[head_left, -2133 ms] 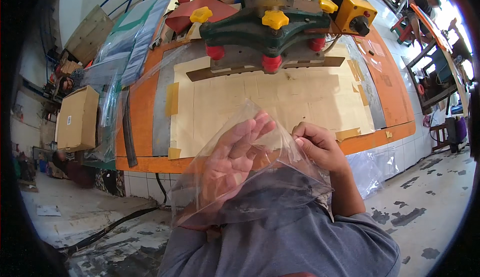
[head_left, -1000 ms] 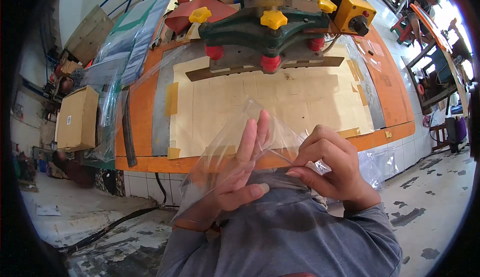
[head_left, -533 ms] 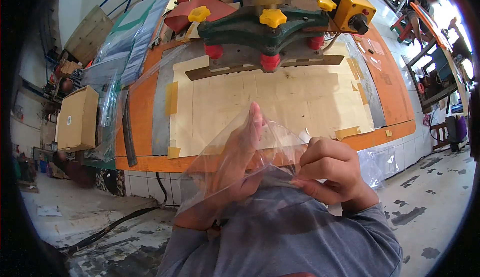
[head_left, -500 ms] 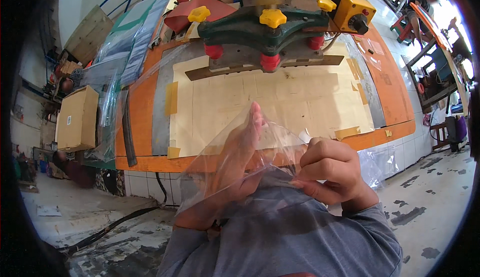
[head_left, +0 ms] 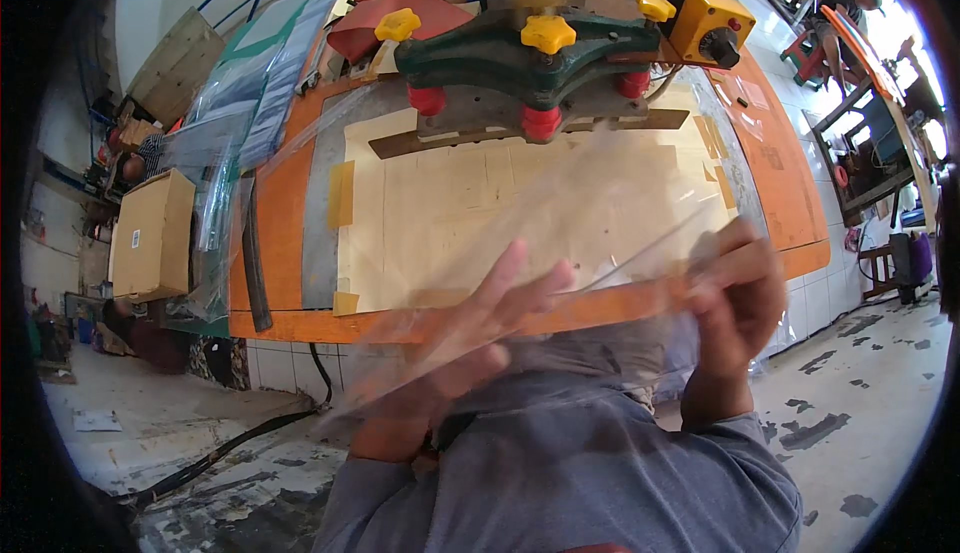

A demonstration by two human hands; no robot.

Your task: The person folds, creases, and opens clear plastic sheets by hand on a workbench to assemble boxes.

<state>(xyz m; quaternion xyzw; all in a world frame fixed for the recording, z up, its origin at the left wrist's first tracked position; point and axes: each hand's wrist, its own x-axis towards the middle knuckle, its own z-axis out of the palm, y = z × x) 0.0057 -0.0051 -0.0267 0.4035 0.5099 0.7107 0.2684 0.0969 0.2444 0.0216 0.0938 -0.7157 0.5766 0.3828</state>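
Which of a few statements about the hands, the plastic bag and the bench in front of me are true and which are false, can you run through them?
1. The left hand has its fingers spread out flat inside the clear plastic bag. True.
2. The right hand rests empty on the bench. False: it grips the bag's edge, raised off the bench.
3. The knobs on top of the green press head are blue. False: they are yellow, and those underneath are red.
4. A cardboard box sits left of the orange bench. True.
5. The bag lies folded on the floor. False: it is stretched between both hands.
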